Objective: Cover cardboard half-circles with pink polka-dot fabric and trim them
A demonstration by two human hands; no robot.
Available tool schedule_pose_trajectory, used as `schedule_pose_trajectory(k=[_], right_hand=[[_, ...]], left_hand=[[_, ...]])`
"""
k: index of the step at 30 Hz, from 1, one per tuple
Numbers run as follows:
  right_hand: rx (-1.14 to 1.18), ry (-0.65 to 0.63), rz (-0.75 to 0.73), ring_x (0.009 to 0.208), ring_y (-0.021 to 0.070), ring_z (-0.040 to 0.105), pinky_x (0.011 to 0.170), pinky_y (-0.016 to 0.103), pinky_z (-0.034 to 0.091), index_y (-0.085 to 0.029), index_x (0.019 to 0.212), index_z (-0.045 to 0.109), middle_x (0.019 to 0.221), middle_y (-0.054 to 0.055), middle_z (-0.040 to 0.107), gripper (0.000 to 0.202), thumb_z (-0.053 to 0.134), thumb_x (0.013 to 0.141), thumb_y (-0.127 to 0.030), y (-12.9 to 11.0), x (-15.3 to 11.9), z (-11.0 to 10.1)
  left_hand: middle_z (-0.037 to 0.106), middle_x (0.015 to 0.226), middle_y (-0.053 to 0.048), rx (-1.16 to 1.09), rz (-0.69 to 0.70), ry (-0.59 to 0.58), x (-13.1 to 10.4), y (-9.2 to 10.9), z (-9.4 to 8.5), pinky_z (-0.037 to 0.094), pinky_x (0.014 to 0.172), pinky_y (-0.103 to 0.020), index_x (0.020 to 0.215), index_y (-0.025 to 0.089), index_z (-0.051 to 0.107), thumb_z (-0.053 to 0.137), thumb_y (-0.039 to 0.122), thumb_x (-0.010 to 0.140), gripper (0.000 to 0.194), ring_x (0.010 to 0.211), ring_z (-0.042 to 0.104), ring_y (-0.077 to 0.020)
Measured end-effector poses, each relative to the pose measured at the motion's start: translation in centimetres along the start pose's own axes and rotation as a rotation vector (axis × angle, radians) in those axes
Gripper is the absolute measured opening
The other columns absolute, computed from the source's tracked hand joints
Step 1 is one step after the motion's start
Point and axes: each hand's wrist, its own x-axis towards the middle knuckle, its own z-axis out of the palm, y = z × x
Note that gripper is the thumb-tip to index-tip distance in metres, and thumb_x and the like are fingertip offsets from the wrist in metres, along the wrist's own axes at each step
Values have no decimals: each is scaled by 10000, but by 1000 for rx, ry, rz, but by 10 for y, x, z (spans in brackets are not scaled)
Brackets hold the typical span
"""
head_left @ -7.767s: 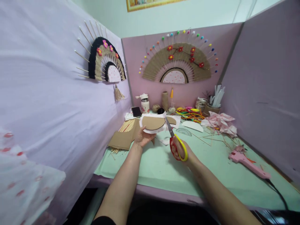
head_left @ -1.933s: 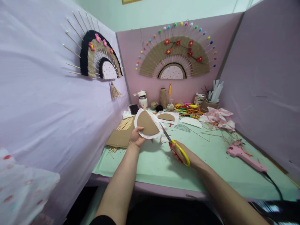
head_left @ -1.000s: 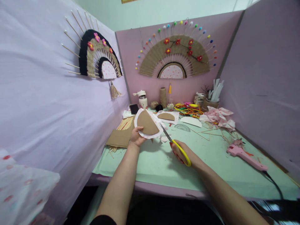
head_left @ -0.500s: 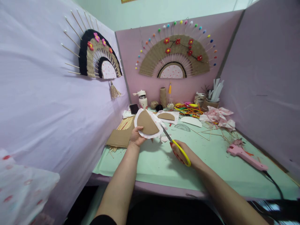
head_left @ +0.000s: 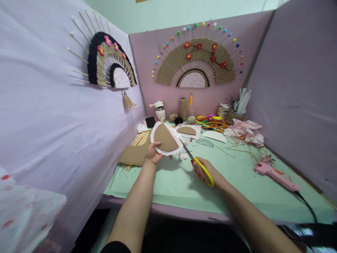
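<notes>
My left hand [head_left: 154,153] grips the lower left edge of a brown cardboard half-circle [head_left: 165,137], thumb on top. White paper with a pink pattern [head_left: 155,131] sticks out around the cardboard. My right hand [head_left: 203,169] is closed around the yellow handles of a pair of scissors [head_left: 187,151]. The blades point up and left, at the paper's right edge. Whether the tips touch the paper is too small to tell. Small paper scraps [head_left: 184,155] lie beneath the blades. Behind the held piece lies another cardboard half-circle [head_left: 186,130] on patterned paper.
A pink glue gun [head_left: 277,176] with a black cord lies at the right. Cardboard [head_left: 133,155] and thin sticks lie at the left. A bottle [head_left: 160,113], twine, a protractor [head_left: 204,143], coloured strips and crumpled paper [head_left: 246,130] are farther back. Decorated fans hang on the walls.
</notes>
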Motion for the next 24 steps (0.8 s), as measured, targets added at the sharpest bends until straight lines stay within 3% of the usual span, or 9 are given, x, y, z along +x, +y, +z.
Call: schedule_pose_trajectory(k=[17,24], right_hand=[[3,-62,-66,375,79,338,350,224,282,-236,754,359,527,-60,397,546,407,783,-778,5,1,0],[-1,-52,-79,367,82,337,345,226,279,-238,749,361,513,-63,396,561,416,765,-796,7,2,1]], left_hand=[[758,1008,-90,26,-59,-96,1,-2,-6,453,1018,-528,1329,125,534,462,82,690,644,1080,667,-308],[762,965,-91,22,-67,-73,0,-2,-4,437,1029,-540,1327,119,533,468,80,691,640,1068,672,-308]])
